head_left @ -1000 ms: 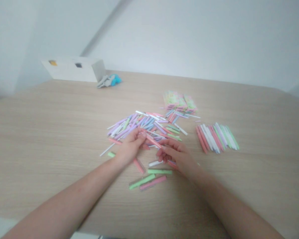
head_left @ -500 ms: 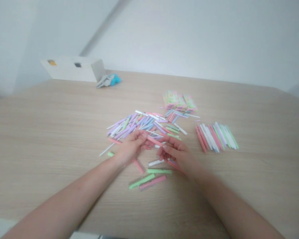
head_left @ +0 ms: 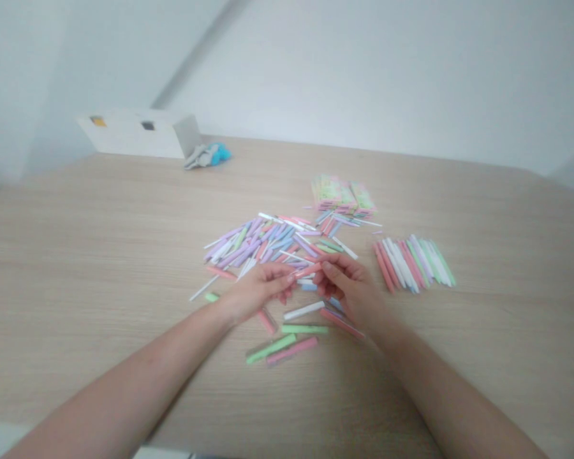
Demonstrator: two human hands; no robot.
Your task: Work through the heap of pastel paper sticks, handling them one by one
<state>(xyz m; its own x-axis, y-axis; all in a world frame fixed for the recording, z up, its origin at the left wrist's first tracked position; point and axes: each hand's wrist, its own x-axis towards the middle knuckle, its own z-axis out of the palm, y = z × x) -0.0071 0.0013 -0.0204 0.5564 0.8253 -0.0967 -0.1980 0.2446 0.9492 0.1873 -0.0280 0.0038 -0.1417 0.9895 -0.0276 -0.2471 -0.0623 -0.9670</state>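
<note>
So, your left hand and your right hand nearly meet over the middle of the table, with a pink paper stick lying between them, tilted up toward the right. Your right fingers curl together and pinch its right end against the thumb. Your left fingers lie together, stretched out, their tips just beside its left end; I can't tell whether they grip it.

Nearest you on the light oak-look table, a green stick and a pink stick lie side by side. Just above them are a longer green stick and a white stick. Another pink stick lies right under your right hand, and a short pink stick sits just below your left.

Beyond your fingers spreads a loose pile of lilac, blue, white, green and pink sticks. Off to the right, well apart from it, a tidy fanned row of sticks runs from pink through white and lilac to green. Behind the pile, touching its far edge, sits a stack of patterned packets.

At the far edge stand a white box with yellow and dark patches and, just beside it, a crumpled grey-and-blue bundle, too blurred to identify.
</note>
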